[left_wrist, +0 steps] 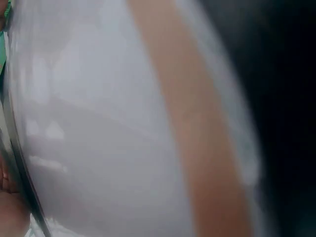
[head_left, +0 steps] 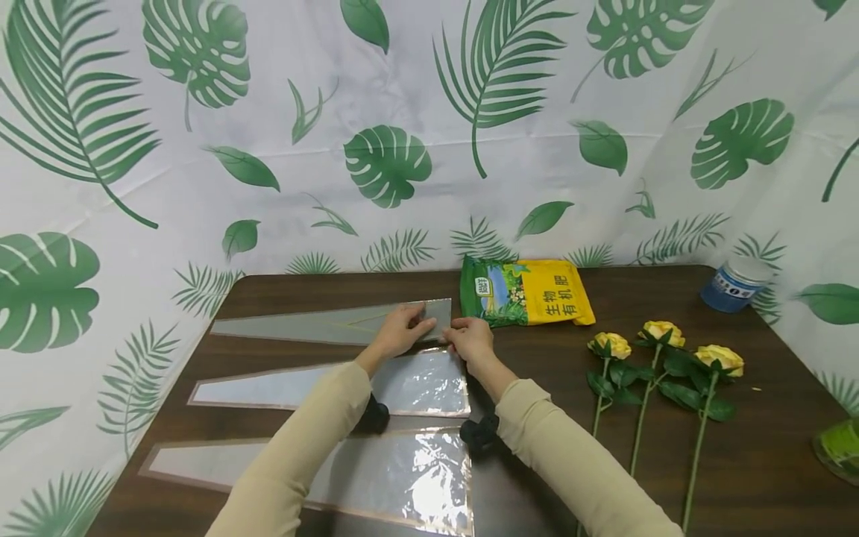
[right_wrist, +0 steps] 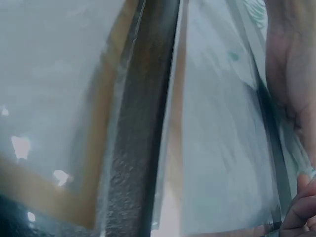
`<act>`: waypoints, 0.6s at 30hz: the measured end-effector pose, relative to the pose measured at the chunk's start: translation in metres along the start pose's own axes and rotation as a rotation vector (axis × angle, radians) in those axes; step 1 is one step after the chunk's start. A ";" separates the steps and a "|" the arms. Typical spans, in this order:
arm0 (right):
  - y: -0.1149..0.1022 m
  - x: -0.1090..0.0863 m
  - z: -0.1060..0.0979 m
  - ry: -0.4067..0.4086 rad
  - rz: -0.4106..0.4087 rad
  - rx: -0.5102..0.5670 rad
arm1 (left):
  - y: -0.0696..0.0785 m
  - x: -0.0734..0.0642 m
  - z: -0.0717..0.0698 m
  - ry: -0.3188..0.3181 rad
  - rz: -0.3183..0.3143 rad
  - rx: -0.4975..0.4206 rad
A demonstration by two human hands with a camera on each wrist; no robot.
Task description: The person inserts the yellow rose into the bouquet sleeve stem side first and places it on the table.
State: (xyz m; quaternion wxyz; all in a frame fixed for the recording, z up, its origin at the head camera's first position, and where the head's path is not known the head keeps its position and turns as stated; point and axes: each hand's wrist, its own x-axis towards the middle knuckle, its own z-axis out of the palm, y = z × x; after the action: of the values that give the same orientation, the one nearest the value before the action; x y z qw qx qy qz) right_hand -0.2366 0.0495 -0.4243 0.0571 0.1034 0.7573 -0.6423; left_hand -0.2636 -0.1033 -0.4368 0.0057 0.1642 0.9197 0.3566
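Observation:
Three tapered clear plastic flower sleeves lie flat with their wide ends to the right: a far sleeve point(head_left: 315, 326), a middle sleeve point(head_left: 423, 380) and a near sleeve point(head_left: 396, 470). Each has a pinkish-brown border. My left hand point(head_left: 397, 330) rests on the far sleeve by its wide end, thumb and index finger apart. At that sleeve's right edge, my right hand point(head_left: 471, 341) pinches the film between thumb and fingers. A thin yellowish line shows on the far sleeve, left of my left hand. Shiny film fills most of both wrist views.
A green and yellow fertilizer bag point(head_left: 526, 292) lies behind my right hand. Three yellow roses point(head_left: 661, 333) with long stems lie to the right. A blue jar with a white lid point(head_left: 736, 283) stands at the back right corner, and a green container point(head_left: 839, 450) at the right edge.

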 end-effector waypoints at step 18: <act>0.008 0.001 0.006 0.054 -0.104 -0.046 | 0.010 -0.005 0.002 0.082 -0.084 -0.270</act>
State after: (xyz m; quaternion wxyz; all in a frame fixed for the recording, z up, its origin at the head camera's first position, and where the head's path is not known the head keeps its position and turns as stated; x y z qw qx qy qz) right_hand -0.2358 0.0453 -0.4327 0.0053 0.0799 0.7776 -0.6236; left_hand -0.2552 -0.0964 -0.4320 0.0048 0.1086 0.8690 0.4827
